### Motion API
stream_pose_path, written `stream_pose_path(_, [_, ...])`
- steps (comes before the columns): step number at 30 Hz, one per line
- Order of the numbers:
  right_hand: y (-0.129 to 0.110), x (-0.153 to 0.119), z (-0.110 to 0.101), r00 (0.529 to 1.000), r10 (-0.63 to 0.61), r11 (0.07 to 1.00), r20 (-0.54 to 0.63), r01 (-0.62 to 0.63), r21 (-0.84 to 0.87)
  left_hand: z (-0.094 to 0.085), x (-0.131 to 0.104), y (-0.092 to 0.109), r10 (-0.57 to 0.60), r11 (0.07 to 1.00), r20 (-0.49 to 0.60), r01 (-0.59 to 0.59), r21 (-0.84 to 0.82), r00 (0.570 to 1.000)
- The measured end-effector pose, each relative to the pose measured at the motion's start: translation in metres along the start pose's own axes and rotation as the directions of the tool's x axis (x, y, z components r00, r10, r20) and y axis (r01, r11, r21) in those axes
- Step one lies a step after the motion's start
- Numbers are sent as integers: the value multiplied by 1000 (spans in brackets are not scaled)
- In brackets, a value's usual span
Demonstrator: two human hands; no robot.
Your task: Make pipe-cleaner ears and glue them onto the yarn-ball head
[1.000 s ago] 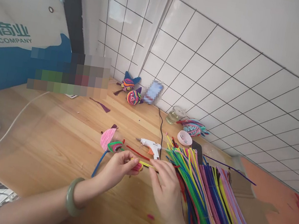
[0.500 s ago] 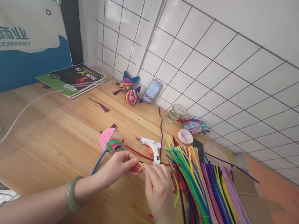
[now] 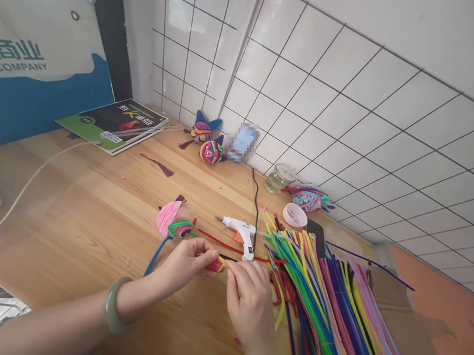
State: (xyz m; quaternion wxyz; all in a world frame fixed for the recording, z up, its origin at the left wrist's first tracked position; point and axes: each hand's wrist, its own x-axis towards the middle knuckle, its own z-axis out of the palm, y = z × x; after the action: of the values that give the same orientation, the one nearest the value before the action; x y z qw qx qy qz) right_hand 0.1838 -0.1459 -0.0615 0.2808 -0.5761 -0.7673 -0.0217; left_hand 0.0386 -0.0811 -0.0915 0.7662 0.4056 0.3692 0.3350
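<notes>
My left hand [image 3: 190, 262] is closed round a small red-and-yellow piece of pipe-cleaner work [image 3: 216, 264], gripped between thumb and fingers. Just right of it, my right hand [image 3: 250, 291] is pinched, its fingertips close to the yellow edge; what they hold is too small to make out. Beyond my left hand lies a ball-shaped craft piece [image 3: 168, 218], partly wrapped in pink, with a green eye-shaped part [image 3: 180, 229]. A blue pipe cleaner [image 3: 157, 257] runs down from it behind my left wrist. A red pipe cleaner [image 3: 221, 242] lies behind both hands.
A white hot glue gun [image 3: 243, 234] lies past my hands. On the right are a large bundle of coloured pipe cleaners [image 3: 333, 308] and red-handled scissors [image 3: 287, 290]. Along the wall stand finished craft pieces [image 3: 211, 151], a phone [image 3: 242, 143], a glass jar [image 3: 279, 179] and a pink bowl [image 3: 294, 215].
Both hands stay almost in place, with the red-and-yellow piece still in the left. The right fingers have shifted very slightly; the view has tilted a little.
</notes>
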Motion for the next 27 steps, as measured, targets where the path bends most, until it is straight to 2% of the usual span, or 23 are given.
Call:
stream_pose_path(13, [1, 0, -3, 998, 35, 999, 59, -38, 36, 1, 0, 1, -36, 999, -1, 36, 34, 999])
stream_pose_path(22, [2, 0, 2, 999, 40, 995, 17, -42, 85, -1, 2, 0, -44, 996, 13, 43, 85, 999])
stream_pose_path(27, [7, -2, 7, 997, 70, 981, -11, -67, 185, 0, 2, 2, -67, 994, 26, 64, 91, 997])
